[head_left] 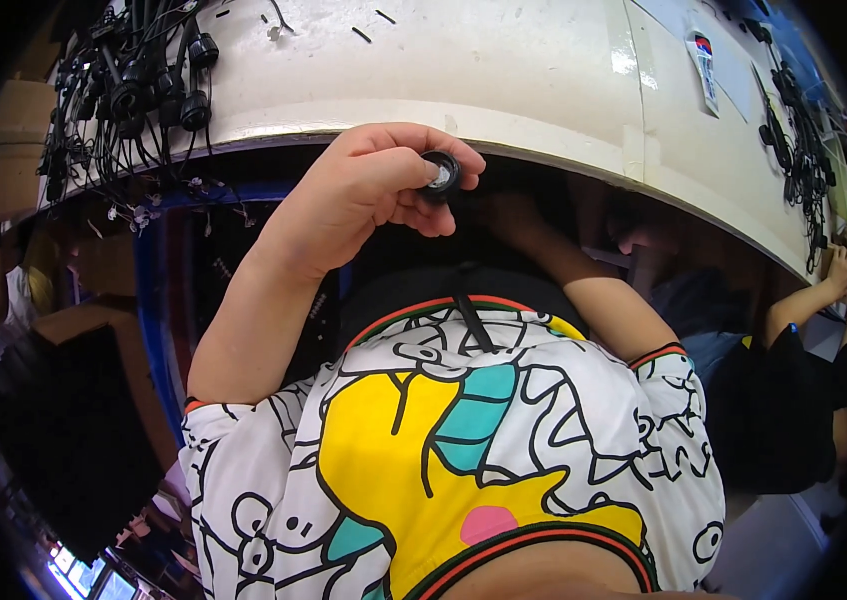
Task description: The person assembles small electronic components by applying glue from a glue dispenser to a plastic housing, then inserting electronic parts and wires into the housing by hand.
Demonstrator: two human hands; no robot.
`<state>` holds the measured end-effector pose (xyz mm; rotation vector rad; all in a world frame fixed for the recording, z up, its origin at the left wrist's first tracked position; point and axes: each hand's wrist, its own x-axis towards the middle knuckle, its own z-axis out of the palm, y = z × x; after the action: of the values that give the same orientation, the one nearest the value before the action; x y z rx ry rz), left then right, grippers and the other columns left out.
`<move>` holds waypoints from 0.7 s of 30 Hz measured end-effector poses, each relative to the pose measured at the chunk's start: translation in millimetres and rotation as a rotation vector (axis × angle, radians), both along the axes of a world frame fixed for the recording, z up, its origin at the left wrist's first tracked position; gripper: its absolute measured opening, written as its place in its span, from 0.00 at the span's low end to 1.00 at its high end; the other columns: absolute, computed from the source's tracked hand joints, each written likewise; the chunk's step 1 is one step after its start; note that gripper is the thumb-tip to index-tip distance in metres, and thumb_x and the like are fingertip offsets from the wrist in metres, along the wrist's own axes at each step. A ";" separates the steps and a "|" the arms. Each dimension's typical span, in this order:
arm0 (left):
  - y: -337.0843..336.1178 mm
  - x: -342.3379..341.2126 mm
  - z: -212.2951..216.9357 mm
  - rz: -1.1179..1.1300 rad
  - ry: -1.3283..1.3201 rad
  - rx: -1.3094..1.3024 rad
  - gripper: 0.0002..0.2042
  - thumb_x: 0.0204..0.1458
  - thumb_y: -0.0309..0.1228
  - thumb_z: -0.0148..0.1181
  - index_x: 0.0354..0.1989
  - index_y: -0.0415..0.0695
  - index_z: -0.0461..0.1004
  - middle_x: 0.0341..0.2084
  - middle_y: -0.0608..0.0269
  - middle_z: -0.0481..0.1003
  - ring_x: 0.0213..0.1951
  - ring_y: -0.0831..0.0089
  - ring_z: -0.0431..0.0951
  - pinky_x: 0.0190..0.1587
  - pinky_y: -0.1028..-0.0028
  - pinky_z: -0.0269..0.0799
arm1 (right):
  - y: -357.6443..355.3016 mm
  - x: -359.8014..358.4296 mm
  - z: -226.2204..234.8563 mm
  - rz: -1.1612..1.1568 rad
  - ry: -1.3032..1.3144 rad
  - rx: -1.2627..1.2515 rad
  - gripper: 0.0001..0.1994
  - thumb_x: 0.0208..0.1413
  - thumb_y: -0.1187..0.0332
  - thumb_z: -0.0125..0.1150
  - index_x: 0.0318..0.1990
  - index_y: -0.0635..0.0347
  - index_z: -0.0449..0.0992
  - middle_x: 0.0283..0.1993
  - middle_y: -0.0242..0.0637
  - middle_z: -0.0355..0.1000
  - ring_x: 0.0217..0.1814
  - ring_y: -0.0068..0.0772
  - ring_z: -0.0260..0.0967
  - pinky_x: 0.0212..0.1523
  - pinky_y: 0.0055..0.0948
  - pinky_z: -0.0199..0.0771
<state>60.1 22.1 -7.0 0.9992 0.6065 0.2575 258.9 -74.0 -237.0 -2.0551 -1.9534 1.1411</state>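
Note:
At the table's near edge my left hand (363, 185) is raised, its thumb and fingers closed round a small round black cap (440, 178). A pale, shiny inside shows in the cap's round opening, with the thumb tip over part of it. My right hand (511, 215) is low in the shadow below the table edge, near my lap. Its fingers are too dark to make out, and whether it holds anything is hidden.
Black cables with round connectors (128, 95) hang over the white table (503, 70) at the left. Short black pieces (361, 35) lie at the back. A glue tube (704, 72) and more black cables (793, 130) are at right, near a co-worker's hand (841, 266).

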 end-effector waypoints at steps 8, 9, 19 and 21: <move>10.8 -2.2 5.2 -0.027 -0.174 -0.100 0.18 0.46 0.26 0.47 0.46 0.32 0.64 0.39 0.54 0.69 0.30 0.74 0.74 0.38 0.79 0.70 | -13.1 -2.7 133.8 0.117 0.026 0.017 0.12 0.48 0.65 0.52 0.38 0.60 0.73 0.39 0.46 0.70 0.43 0.45 0.66 0.43 0.36 0.66; 6.0 -6.3 4.6 0.016 -0.142 0.029 0.18 0.46 0.24 0.48 0.48 0.34 0.63 0.40 0.55 0.68 0.32 0.74 0.74 0.39 0.79 0.70 | -11.4 -0.8 185.2 0.222 0.063 -0.169 0.12 0.48 0.64 0.52 0.37 0.61 0.73 0.38 0.46 0.70 0.42 0.45 0.67 0.42 0.35 0.66; -4.4 -6.3 -5.3 0.231 -0.477 0.415 0.18 0.53 0.39 0.47 0.46 0.38 0.59 0.27 0.62 0.68 0.26 0.79 0.68 0.29 0.83 0.63 | 148.7 57.8 248.6 -0.003 -0.050 0.861 0.08 0.49 0.67 0.54 0.35 0.61 0.72 0.26 0.37 0.68 0.26 0.28 0.63 0.29 0.24 0.64; -2.3 -11.9 -7.4 0.261 -0.494 0.307 0.25 0.51 0.47 0.48 0.46 0.38 0.57 0.19 0.66 0.62 0.17 0.84 0.58 0.18 0.86 0.52 | 184.9 56.9 232.6 0.014 -0.232 0.948 0.09 0.48 0.66 0.54 0.37 0.57 0.71 0.31 0.35 0.69 0.30 0.33 0.66 0.32 0.28 0.66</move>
<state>48.2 19.8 -14.4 1.0968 0.2441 0.8212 315.8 111.0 -4.4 -1.6473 -2.0029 -0.0962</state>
